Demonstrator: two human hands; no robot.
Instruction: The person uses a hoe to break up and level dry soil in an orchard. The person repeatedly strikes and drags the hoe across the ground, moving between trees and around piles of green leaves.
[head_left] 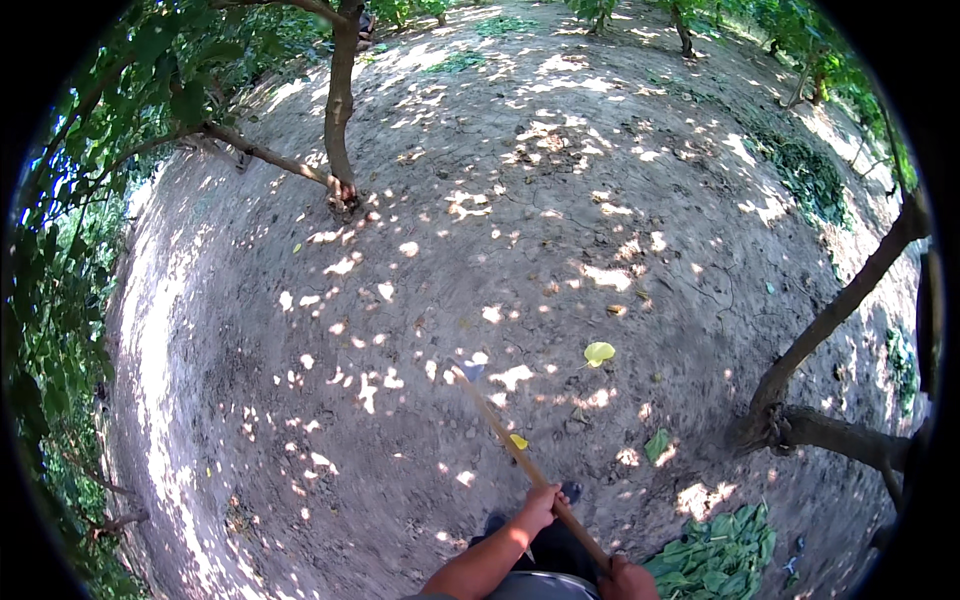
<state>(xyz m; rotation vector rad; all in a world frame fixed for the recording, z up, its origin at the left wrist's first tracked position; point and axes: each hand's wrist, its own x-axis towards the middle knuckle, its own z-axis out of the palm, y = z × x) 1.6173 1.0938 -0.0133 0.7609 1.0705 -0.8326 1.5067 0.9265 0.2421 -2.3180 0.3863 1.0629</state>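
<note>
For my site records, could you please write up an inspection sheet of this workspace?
Surface: grey, cracked soil, dappled with sunlight.
Job's things: hoe, its wooden handle slanting forward and left; whether the blade touches soil is unclear.
Clutter: heap of green leaves at lower right; yellow leaf ahead.
Hands: left hand and right hand closed around the handle, left farther forward.
Cables: nothing seen.
Surroundings: tree trunk ahead-left, branching trunk at right, green foliage at left.
</note>
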